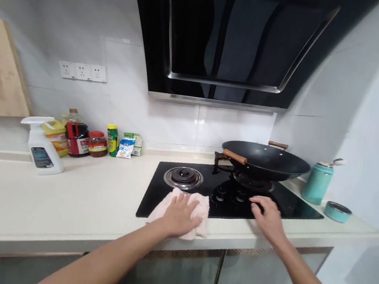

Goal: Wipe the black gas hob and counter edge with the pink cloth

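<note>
Soft cloth (203, 207) under our left hand (180, 215)

We judge the cloth light and limp, best pressed at its middle or pinched by a corner; it lies across the front edge of the cooktop (213, 177) and the counter (100, 195), our palm spread wide over it; our right hand (268, 217), seemingly empty, loosely curled, hangs near the knobs (220, 193).

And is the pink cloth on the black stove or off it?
Partly on: the pink cloth lies across the front edge of the black cooktop onto the pale countertop, under the left hand.
</note>
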`<state>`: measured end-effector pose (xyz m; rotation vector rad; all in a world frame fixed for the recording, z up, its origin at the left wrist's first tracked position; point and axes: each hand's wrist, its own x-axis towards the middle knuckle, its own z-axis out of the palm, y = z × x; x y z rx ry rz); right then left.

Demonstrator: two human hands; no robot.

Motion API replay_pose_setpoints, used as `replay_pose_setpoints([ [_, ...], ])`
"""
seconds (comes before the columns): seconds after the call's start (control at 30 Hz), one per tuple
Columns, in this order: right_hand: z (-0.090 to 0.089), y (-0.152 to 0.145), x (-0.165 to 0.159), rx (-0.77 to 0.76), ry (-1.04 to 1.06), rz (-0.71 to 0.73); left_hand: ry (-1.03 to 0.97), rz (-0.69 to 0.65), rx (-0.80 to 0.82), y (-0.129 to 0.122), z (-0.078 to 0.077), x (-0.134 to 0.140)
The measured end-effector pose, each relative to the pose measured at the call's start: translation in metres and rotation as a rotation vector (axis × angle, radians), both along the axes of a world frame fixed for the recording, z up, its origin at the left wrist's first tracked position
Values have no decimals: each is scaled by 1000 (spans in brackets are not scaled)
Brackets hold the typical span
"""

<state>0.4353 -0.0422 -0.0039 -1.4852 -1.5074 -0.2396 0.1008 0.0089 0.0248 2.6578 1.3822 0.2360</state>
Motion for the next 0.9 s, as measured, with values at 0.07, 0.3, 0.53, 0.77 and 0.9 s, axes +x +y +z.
replay_pose_setpoints([
  [0.07,16,-5,-54,-4,28,228,-37,-63,-5,-5,-4,28],
  [0.3,16,-9,-156,-155,15,365,-193,-400,112,-26,1,66],
  [0.53,26,-19,-155,-517,-254,469,-317,-211,175,-7,10,-45],
  [0.77,44,17,-201,-678,-330,500,-392,271,247,27,-3,-147],
  [0.9,43,32,-194,-561,-314,520,-373,327,258,23,-16,-165],
])
